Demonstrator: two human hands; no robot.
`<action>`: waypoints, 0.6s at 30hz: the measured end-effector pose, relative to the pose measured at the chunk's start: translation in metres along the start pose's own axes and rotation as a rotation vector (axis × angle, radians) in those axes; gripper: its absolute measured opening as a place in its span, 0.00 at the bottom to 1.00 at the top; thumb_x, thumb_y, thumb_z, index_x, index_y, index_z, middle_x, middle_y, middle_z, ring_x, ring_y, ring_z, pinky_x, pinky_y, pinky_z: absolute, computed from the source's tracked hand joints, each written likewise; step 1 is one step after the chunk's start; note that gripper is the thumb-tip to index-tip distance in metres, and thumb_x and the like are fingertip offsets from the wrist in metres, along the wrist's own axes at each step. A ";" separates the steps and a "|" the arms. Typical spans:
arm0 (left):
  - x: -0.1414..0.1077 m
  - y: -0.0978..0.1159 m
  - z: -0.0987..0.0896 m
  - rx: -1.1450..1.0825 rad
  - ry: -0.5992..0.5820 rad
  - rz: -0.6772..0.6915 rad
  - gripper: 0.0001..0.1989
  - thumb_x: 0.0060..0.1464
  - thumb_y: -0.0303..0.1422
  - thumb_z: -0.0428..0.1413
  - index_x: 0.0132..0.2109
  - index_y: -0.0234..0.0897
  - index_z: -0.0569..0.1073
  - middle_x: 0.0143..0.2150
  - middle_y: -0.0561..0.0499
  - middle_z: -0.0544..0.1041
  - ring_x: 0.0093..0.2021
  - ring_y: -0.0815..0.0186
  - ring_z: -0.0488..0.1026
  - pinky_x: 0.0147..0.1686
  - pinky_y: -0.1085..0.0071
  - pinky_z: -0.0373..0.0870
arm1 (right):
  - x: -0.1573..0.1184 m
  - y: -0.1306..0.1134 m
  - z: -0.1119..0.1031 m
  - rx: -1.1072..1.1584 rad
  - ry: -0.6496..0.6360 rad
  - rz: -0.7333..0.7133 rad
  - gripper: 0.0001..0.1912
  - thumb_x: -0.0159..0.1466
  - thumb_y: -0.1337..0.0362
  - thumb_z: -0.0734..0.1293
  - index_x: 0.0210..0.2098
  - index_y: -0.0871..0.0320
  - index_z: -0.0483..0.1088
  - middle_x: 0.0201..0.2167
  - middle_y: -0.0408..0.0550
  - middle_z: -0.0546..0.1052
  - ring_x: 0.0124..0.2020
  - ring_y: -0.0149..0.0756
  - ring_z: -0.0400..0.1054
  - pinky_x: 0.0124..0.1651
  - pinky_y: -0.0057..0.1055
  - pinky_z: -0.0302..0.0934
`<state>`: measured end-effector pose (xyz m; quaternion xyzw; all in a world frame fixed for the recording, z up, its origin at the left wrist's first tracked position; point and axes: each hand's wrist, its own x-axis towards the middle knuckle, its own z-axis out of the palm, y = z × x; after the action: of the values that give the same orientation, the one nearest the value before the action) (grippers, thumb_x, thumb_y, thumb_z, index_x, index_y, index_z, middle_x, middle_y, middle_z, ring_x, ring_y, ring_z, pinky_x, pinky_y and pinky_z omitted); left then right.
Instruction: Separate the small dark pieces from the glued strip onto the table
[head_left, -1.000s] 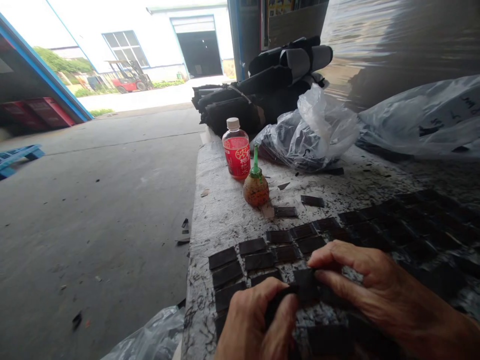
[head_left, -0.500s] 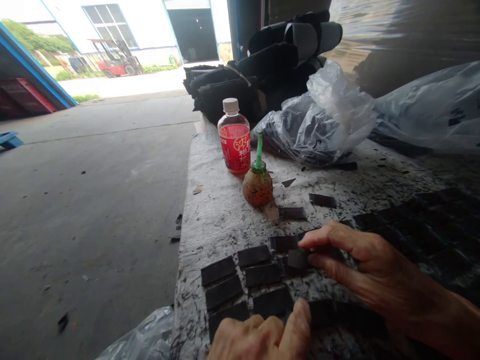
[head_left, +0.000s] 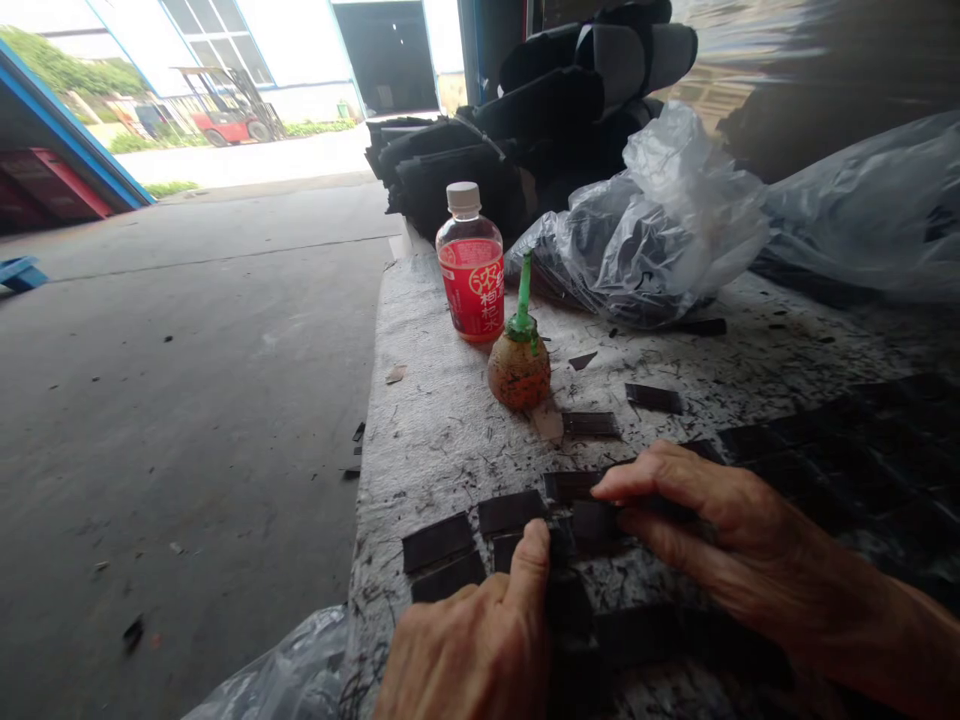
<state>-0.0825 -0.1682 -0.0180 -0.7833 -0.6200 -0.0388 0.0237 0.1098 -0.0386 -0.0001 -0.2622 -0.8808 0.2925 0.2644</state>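
Observation:
My right hand (head_left: 720, 540) holds a small black rectangular piece (head_left: 595, 524) by its right end, between thumb and forefinger, low over the table. My left hand (head_left: 469, 635) is palm down at the near side, one digit stretched forward onto a black piece (head_left: 504, 548); its other fingers are bent and partly hidden. More flat black pieces lie around both hands, among them one at the far left (head_left: 437, 541) and one just beyond (head_left: 510, 513). A round squeeze bottle with a green nozzle (head_left: 520, 375) stands farther back, dark smears on its body.
A red-labelled drink bottle (head_left: 471, 290) stands behind the squeeze bottle. Clear plastic bags (head_left: 645, 240) and stacked black rolls (head_left: 487, 150) occupy the back. Rows of black pieces (head_left: 840, 450) cover the right side. The table's left edge drops to a concrete floor (head_left: 247, 400).
My left hand has moved forward and left, its outstretched digit now on a piece farther up. My right hand stays nearly in place with its piece. The view has shifted slightly.

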 end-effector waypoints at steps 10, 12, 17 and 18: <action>0.020 0.000 -0.015 -0.313 -0.229 -0.258 0.10 0.61 0.24 0.38 0.44 0.43 0.59 0.24 0.60 0.72 0.22 0.63 0.72 0.20 0.68 0.54 | -0.002 0.001 0.000 -0.001 -0.003 0.061 0.12 0.62 0.72 0.63 0.40 0.52 0.72 0.34 0.41 0.78 0.36 0.32 0.74 0.38 0.25 0.68; 0.025 0.000 -0.023 -0.412 -0.302 -0.344 0.08 0.61 0.26 0.40 0.43 0.43 0.59 0.25 0.58 0.71 0.24 0.63 0.71 0.22 0.70 0.55 | -0.003 0.002 0.000 0.004 -0.006 0.069 0.12 0.62 0.72 0.63 0.40 0.52 0.73 0.34 0.42 0.78 0.35 0.33 0.74 0.38 0.26 0.68; 0.026 -0.001 -0.032 -0.533 -0.320 -0.407 0.04 0.61 0.28 0.43 0.41 0.41 0.60 0.28 0.55 0.71 0.26 0.66 0.69 0.25 0.74 0.59 | -0.003 0.003 0.000 0.013 0.001 0.053 0.11 0.62 0.72 0.63 0.40 0.52 0.73 0.33 0.41 0.77 0.35 0.32 0.73 0.38 0.26 0.68; 0.024 -0.002 -0.032 -0.536 -0.307 -0.416 0.04 0.60 0.28 0.44 0.41 0.41 0.61 0.28 0.56 0.71 0.26 0.66 0.69 0.26 0.74 0.60 | -0.003 0.003 0.000 0.016 -0.004 0.053 0.11 0.62 0.72 0.63 0.40 0.52 0.73 0.33 0.41 0.77 0.35 0.31 0.73 0.38 0.25 0.67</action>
<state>-0.0800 -0.1472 0.0159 -0.6156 -0.7301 -0.0860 -0.2839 0.1129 -0.0386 -0.0029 -0.2826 -0.8716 0.3069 0.2572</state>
